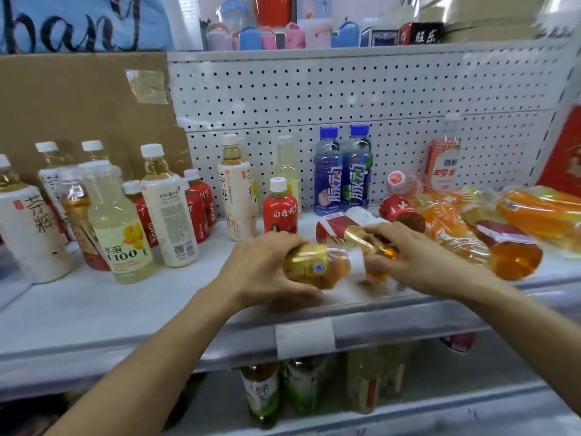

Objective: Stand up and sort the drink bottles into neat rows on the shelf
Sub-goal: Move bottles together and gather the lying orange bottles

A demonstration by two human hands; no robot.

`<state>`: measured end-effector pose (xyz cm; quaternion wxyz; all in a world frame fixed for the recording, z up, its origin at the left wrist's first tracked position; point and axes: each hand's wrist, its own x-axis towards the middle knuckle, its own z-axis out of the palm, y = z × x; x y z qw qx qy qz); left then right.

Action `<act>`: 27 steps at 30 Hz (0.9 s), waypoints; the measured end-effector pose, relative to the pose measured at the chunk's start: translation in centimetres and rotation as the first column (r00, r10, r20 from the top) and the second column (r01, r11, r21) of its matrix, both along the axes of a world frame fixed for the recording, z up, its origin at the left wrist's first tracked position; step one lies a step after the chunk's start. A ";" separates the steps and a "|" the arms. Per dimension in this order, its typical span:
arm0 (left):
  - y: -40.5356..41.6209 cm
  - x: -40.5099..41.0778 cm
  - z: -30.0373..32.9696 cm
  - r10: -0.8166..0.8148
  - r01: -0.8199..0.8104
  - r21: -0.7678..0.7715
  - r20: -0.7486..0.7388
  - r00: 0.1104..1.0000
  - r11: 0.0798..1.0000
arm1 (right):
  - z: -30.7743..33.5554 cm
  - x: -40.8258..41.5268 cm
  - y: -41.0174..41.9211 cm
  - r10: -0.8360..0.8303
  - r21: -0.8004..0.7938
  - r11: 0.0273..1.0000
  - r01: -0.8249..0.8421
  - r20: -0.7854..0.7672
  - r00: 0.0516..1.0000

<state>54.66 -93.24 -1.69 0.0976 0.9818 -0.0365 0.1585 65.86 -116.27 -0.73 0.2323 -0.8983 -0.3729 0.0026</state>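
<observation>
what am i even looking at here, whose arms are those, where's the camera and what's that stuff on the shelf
There is no machine here. The arms belong to a person, and the single picture comes from a camera worn on their head, looking forward and down, so you see what they see.

They face a white shop shelf with a pegboard back. On its left side drink bottles already stand upright, among them a pale lemon drink bottle, and two blue bottles stand at the back. On the right, orange bottles lie tumbled on their sides.

The left hand grips a gold-labelled bottle lying on its side. The right hand grips a second gold-labelled bottle beside it. More bottles stand on the shelf below.
</observation>
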 end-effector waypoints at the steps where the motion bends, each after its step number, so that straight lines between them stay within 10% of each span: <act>1: 0.2 -0.3 -0.2 0.024 -0.016 -0.124 0.058 0.998 0.992 | -0.4 -0.2 -0.2 -0.011 -0.021 1.000 0.012 0.040 0.999; 5: 0.5 -0.5 -0.8 0.326 -0.021 -0.685 0.318 0.890 0.728 | -1.7 -1.7 0.3 -0.033 -0.140 0.988 0.067 0.232 0.972; 9: 1.6 0.5 -2.2 0.550 0.049 -0.885 0.331 0.767 0.464 | -2.7 -2.1 1.3 -0.058 -0.177 0.975 0.131 0.368 0.928; 27: 3.4 1.3 -3.1 0.592 -0.085 -0.837 0.307 0.745 0.541 | 6.1 -2.7 5.6 0.104 0.286 0.946 -0.155 0.184 0.977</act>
